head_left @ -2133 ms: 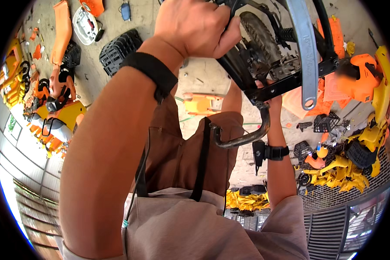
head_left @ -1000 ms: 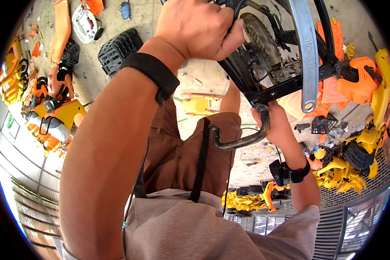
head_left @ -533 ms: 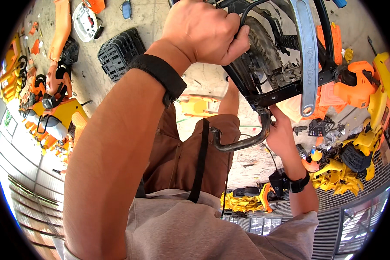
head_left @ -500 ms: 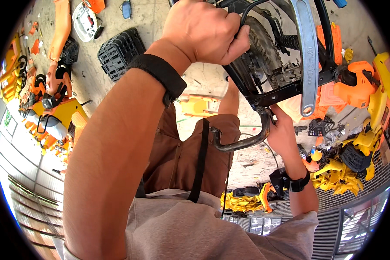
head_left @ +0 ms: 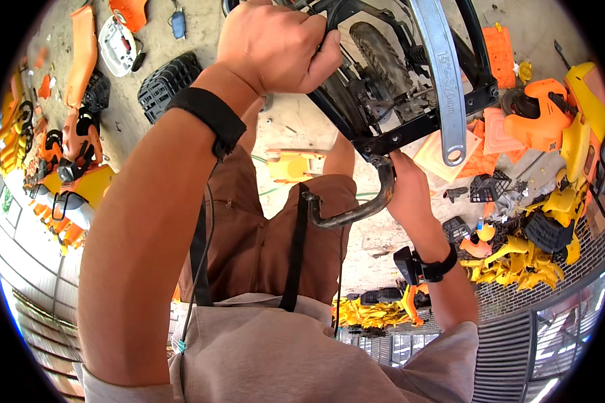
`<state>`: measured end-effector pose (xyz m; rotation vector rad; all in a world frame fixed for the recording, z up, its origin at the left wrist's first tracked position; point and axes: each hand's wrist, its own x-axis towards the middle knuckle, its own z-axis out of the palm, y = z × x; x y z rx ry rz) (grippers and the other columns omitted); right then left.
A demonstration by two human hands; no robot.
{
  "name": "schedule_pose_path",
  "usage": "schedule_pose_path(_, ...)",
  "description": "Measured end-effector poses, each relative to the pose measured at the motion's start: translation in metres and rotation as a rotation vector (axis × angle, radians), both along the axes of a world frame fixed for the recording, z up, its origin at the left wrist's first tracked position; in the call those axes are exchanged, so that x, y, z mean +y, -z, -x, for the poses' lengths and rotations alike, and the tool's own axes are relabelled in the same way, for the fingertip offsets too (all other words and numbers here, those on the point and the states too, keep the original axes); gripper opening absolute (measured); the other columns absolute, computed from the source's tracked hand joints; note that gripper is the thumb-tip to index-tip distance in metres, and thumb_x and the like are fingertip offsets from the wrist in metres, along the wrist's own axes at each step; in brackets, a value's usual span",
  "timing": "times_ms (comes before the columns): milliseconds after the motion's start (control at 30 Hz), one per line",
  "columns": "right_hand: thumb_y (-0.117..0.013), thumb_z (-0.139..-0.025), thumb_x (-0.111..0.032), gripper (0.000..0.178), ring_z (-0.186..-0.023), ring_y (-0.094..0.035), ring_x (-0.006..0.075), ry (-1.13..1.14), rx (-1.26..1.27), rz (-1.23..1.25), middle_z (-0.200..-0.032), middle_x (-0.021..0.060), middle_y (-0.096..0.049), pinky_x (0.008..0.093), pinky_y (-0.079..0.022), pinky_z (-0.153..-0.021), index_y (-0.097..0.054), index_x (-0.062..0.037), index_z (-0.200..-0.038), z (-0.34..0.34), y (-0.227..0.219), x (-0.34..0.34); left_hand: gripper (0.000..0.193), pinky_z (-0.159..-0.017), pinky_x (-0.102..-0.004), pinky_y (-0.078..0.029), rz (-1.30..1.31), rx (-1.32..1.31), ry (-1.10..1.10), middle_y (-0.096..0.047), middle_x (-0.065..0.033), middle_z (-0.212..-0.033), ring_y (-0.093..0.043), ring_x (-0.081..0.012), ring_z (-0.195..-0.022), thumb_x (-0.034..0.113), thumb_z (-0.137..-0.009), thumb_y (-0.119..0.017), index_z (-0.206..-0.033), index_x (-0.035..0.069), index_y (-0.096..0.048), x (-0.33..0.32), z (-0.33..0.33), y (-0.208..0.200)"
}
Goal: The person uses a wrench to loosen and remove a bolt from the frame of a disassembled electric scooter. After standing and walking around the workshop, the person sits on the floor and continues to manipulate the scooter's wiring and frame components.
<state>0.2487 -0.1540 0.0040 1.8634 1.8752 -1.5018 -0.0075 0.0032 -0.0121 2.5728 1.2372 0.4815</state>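
A black metal vehicle frame [head_left: 417, 129] is raised in front of me, with a knobbly tyre [head_left: 382, 57] seen through it. My left hand [head_left: 275, 47] is closed in a fist round the upper left of the frame; the part under its fingers is hidden. My right hand [head_left: 410, 188] is at the frame's lower edge, its fingers hidden behind the metal. Beside it a worn, bent metal tube [head_left: 356, 216] curves down to the left. A large silver ring-ended wrench [head_left: 444, 84] hangs in front of the frame, touched by neither visible hand.
Black plastic crates [head_left: 169, 86] lie on the concrete floor. Orange panels [head_left: 499, 57] and yellow parts [head_left: 517, 262] are heaped at the right. More orange and yellow parts [head_left: 81, 161] stand at the left. My knees [head_left: 323, 195] are below the frame.
The frame, wrench and both hands have shifted left in the view as the head view moved. My left hand keeps its grip; more of my right fingers is now hidden.
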Motion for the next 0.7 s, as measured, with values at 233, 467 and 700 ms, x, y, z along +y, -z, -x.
schedule_pose_path(233, -0.062, -0.083, -0.010, 0.023, -0.072, -0.057, 0.0424, -0.074, 0.004, 0.149, -0.073, 0.0236, -0.057, 0.0433, -0.044, -0.062, -0.056, 0.0030, -0.101, 0.009, -0.021, 0.037, 0.032, -0.042, -0.0369, -0.038, -0.007, 0.013, 0.018, -0.048, -0.0055, -0.047, -0.048, -0.0284, -0.042, 0.022, -0.082, -0.057, -0.054, 0.010, -0.048, 0.000, 0.000, 0.001)
schedule_pose_path(467, -0.057, -0.083, -0.004, 0.030, -0.068, -0.060, 0.0402, -0.066, -0.024, -0.098, -0.091, 0.0216, -0.061, 0.0459, -0.048, -0.055, -0.054, -0.0030, -0.113, -0.014, 0.024, -0.014, 0.030, -0.043, -0.0367, -0.039, 0.014, 0.010, 0.000, -0.049, -0.0052, -0.048, -0.048, -0.0284, -0.043, 0.022, -0.081, -0.057, -0.054, 0.010, -0.050, -0.001, 0.000, -0.001)
schedule_pose_path(700, -0.058, -0.084, -0.005, 0.024, -0.071, -0.060, 0.0402, 0.060, 0.069, -0.071, -0.085, 0.0210, -0.061, 0.0438, -0.048, -0.056, -0.056, -0.0009, -0.108, -0.019, 0.042, -0.026, 0.028, -0.043, -0.0368, -0.039, 0.021, 0.021, -0.018, -0.049, -0.0057, -0.047, -0.047, -0.0286, -0.041, 0.022, -0.079, -0.058, -0.054, 0.010, -0.050, -0.002, 0.002, -0.003)
